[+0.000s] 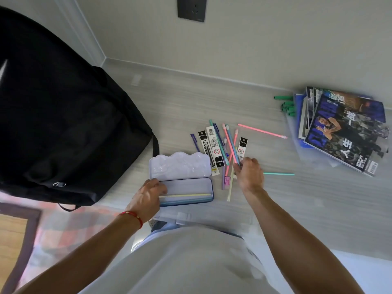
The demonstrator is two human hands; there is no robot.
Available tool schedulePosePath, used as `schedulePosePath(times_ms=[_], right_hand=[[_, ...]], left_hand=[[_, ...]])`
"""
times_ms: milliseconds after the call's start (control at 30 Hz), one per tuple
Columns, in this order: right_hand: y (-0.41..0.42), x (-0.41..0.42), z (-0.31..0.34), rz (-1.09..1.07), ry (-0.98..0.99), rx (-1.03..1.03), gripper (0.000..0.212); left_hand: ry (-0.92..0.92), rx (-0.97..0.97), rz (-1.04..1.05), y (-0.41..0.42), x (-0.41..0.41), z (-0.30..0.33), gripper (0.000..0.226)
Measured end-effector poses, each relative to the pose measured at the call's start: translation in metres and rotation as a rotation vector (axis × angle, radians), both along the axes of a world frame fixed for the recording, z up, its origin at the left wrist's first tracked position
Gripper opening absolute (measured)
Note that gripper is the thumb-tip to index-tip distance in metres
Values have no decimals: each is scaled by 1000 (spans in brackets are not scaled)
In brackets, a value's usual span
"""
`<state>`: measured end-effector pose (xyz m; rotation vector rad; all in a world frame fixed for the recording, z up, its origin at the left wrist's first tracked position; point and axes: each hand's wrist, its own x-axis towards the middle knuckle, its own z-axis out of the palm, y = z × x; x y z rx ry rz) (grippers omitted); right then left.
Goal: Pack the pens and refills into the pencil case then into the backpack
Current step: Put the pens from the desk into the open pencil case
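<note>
A pale blue pencil case lies open on the grey floor, lid tipped back, with one yellow pen inside. My left hand rests on the case's left end, touching that pen. To the right lies a loose pile of pastel pens and packaged refills. My right hand is over the pile's near edge, fingers pinched on a blue pen. A pink pen and a teal pen lie apart on the right. The black backpack sits at left.
A stack of magazines on a clear folder lies at right, with green markers beside it. A wall with a dark socket runs behind. A patterned rug is at lower left, under the backpack's near edge.
</note>
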<state>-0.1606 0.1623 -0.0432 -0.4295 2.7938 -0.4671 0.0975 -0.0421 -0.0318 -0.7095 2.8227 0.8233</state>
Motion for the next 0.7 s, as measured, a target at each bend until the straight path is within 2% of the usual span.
schedulePosePath(times_ms=[167,333,567,700], right_hand=[[9,-17,-7,-72,-129,-170,28],[31,-14,-8,-135,-133,-311,22],[47,0,-2,142,-134,-434,11],[39,5,7,360,-216,-368,8]], left_hand=[[13,48,-5,7,-3,5,40],[25,79,13,7,-3,5,49],[-34,101,36,6,-2,3,45],[-46,132,76,3,-4,6,41]])
